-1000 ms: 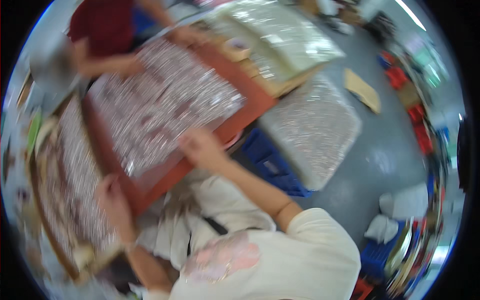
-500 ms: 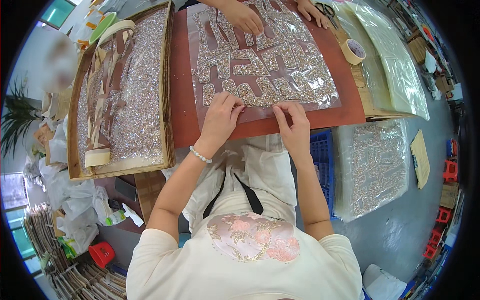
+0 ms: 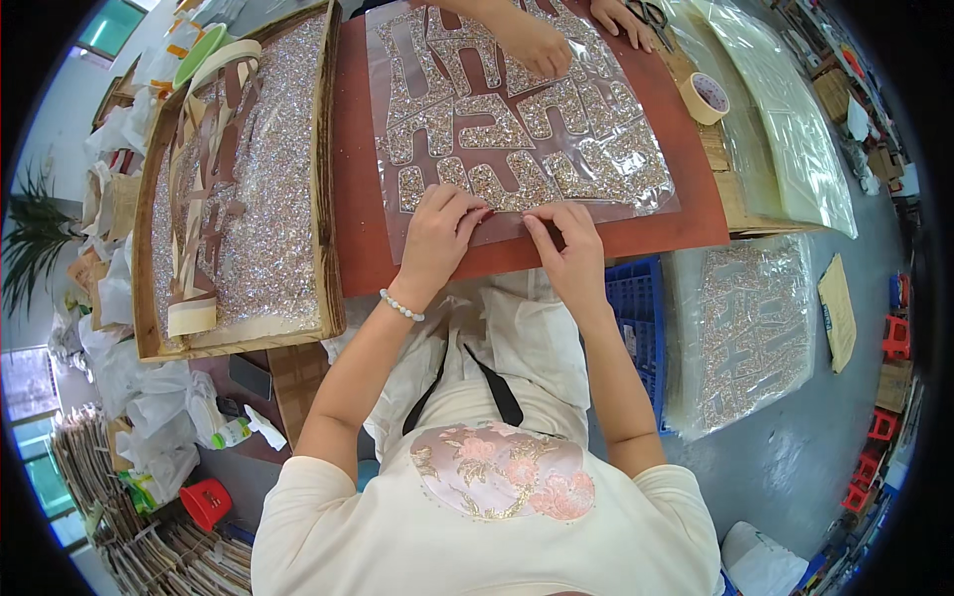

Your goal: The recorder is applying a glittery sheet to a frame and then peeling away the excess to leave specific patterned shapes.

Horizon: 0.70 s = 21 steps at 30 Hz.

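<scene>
While I am leaning over the bench (image 3: 353,199), both of my hands are working the near edge of the clear film sheet (image 3: 636,204) that is lying on the red-brown board. I judge the step in hand to be the seating or freeing of one glitter cut-out at that edge; I cannot tell which.

Going left to right: one wooden tray (image 3: 328,248) is sitting at my left, holding glitter-covered sheet and pale offcut strips. My left hand (image 3: 437,238) is resting next, fingers curled and pressed together, tips bearing down on the film beside a glitter piece (image 3: 497,197); one bead bracelet (image 3: 400,306) is circling that wrist. My right hand (image 3: 571,248) is lying just beside it, thumb and forefinger drawn together, pinching the film's near edge. Glitter pieces are crowding the sheet, too interlocked to count exactly.

Further right, one roll of tape (image 3: 705,97) is standing on the bench, one blue crate (image 3: 636,308) is showing below the board's edge, and one bagged glitter sheet (image 3: 750,333) is lying on the floor. Two hands of another person (image 3: 527,40) are working the far side.

The next move, in my judgement, is calling for a firm left-hand hold while the right works the edge slowly, without creasing.
</scene>
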Tool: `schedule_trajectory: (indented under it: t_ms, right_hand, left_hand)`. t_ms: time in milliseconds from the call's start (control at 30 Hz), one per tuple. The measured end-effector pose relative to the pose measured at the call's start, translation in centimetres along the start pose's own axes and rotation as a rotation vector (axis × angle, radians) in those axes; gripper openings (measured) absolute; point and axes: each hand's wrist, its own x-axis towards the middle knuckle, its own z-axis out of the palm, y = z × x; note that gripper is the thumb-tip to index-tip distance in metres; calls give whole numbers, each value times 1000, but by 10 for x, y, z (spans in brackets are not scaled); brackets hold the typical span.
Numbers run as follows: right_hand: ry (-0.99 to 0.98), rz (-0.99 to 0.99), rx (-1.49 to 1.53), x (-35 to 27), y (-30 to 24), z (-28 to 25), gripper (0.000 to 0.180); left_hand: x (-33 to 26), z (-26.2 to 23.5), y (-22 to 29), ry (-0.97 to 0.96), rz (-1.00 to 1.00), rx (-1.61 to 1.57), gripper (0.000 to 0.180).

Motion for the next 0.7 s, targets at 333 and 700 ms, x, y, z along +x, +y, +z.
schedule_trajectory:
  t_ms: [333,700]
  right_hand:
    - [-50,-135,-148,23,-13,40,9]
    - [-352,3,-235,61,-7,60,34]
  left_hand:
    - [-5,-21,-11,91,-28,-56,16]
    - [-24,-189,-56,163,-411,385,25]
